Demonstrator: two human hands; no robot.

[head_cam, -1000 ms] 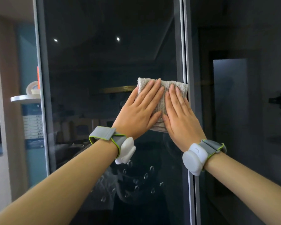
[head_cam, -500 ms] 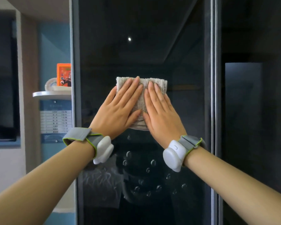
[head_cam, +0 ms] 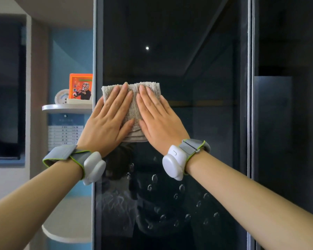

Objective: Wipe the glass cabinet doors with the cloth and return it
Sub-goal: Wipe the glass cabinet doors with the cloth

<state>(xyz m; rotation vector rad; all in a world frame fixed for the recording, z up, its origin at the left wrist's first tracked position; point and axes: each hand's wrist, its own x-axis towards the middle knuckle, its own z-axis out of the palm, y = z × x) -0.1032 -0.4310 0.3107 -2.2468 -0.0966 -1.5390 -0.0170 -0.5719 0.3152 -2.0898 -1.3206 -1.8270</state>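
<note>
A folded grey-beige cloth (head_cam: pixel 134 112) lies flat against the dark glass cabinet door (head_cam: pixel 197 69), close to the door's left frame edge. My left hand (head_cam: pixel 108 123) and my right hand (head_cam: pixel 159 121) press on it side by side, palms flat and fingers pointing up. The hands cover most of the cloth; its top edge, a middle strip and its bottom fold show. Water drops sit on the glass below the hands. A second dark glass door (head_cam: pixel 287 123) stands to the right, past a grey vertical frame (head_cam: pixel 249 105).
Left of the cabinet a white rounded shelf (head_cam: pixel 67 107) carries an orange box (head_cam: pixel 80 86) and a small round dial. A lower white shelf (head_cam: pixel 65 233) juts out beneath it. A dark screen (head_cam: pixel 4 87) hangs on the far left wall.
Both hands have slid the cloth leftward across the glass, from the door's right frame to its left edge. The view has followed to the left.
</note>
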